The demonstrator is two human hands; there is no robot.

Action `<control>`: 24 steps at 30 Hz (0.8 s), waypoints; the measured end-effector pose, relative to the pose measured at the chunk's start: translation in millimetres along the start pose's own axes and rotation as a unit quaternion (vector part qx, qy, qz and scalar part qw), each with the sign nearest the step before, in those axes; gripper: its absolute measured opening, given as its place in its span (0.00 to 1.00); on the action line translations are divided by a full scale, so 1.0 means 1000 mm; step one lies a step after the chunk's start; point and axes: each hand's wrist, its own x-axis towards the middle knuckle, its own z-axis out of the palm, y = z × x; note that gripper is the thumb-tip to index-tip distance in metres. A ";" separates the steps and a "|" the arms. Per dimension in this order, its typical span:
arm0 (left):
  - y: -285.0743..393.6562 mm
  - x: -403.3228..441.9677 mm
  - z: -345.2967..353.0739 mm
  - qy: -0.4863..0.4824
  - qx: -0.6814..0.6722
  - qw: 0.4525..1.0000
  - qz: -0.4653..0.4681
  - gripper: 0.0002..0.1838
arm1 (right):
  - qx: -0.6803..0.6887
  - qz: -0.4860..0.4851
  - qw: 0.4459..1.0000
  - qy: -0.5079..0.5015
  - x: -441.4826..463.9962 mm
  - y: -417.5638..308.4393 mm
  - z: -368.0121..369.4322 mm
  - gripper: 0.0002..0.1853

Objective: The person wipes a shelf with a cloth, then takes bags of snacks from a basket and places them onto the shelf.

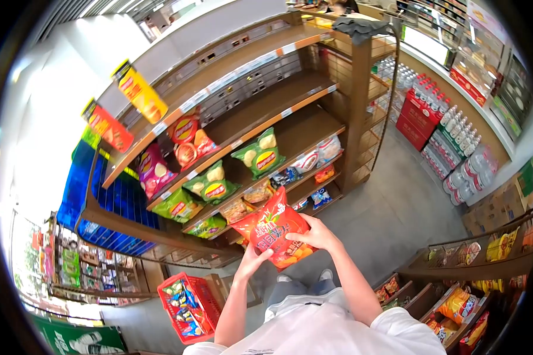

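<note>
A red bag of chips (271, 226) is held in front of my body, between both hands. My left hand (253, 262) grips its lower left edge, thumb on the front. On the right side my right hand (314, 235) is closed round the bag, its thumb pressed against the printed face. Just beyond the bag stands a brown shelf rack (314, 87). Its tiers carry a green chip bag (259, 155), another green chip bag (212, 184) and a purple chip bag (153, 168). A yellow chip canister (139, 92) and a red chip canister (108, 126) stand on the top tier.
A red shopping basket (189, 307) with several snack bags is on the floor at my left. Bottled drinks (456, 142) are stacked along the right wall. Behind me at right is another snack shelf (456, 266). A grey cloth (361, 28) lies on the rack's end.
</note>
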 end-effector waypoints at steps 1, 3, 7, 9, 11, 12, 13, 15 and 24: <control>0.008 0.005 0.010 -0.005 -0.002 1.000 -0.002 0.36 | -0.010 0.002 1.000 0.011 -0.003 0.001 -0.009 0.39; 0.000 0.022 0.014 -0.028 0.029 0.999 -0.008 0.35 | 0.003 -0.010 0.999 0.035 -0.004 0.028 -0.017 0.41; 0.001 0.058 0.035 -0.061 0.028 0.998 0.004 0.34 | 0.024 0.018 0.999 0.039 -0.008 0.031 -0.045 0.46; 0.001 0.074 0.047 -0.078 0.056 0.995 0.038 0.33 | 0.022 0.090 0.995 0.030 -0.018 0.022 -0.061 0.51; 0.000 0.093 0.057 -0.118 0.033 0.991 0.050 0.33 | 0.005 0.084 0.995 0.054 -0.026 0.024 -0.071 0.51; -0.003 0.102 0.064 -0.136 0.017 0.989 0.062 0.33 | -0.007 0.072 0.996 0.055 -0.030 0.027 -0.077 0.52; -0.006 0.110 0.069 -0.148 0.013 0.987 0.059 0.33 | -0.035 0.084 0.993 0.075 -0.032 0.028 -0.082 0.52; -0.010 0.123 0.081 -0.178 -0.003 0.982 0.058 0.34 | -0.066 0.097 0.988 0.104 -0.032 0.023 -0.090 0.51; -0.009 0.152 0.106 -0.218 0.023 0.974 0.064 0.34 | -0.111 0.156 0.957 0.216 -0.041 0.007 -0.101 0.47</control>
